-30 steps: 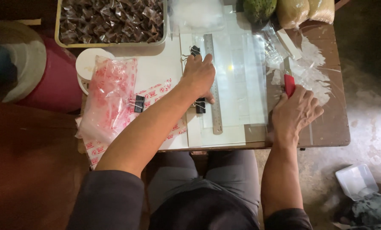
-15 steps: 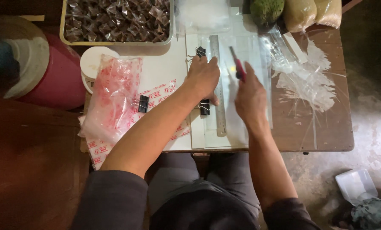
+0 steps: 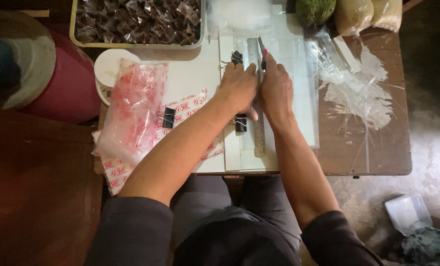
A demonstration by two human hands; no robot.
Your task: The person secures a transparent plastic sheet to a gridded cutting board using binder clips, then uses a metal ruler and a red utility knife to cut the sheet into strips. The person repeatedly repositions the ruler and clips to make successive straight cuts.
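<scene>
My left hand (image 3: 237,88) presses flat on a long metal ruler (image 3: 257,133) that lies lengthwise on clear plastic sheets (image 3: 303,88) over a white board. Two black binder clips (image 3: 241,122) sit along the ruler's left side. My right hand (image 3: 276,86) is closed around a red-handled cutter (image 3: 262,51), its blade at the ruler's far end, right beside my left hand.
A tray of dark wrapped pieces (image 3: 136,22) stands at the back left. A pink-printed plastic bag (image 3: 131,111) with a black clip (image 3: 169,117) lies left. Plastic scraps (image 3: 358,93) cover the brown table's right side. A red container (image 3: 57,83) stands far left.
My right hand came from the table's right edge with the red cutter to the ruler's far end, next to my left hand. The left hand stayed on the ruler.
</scene>
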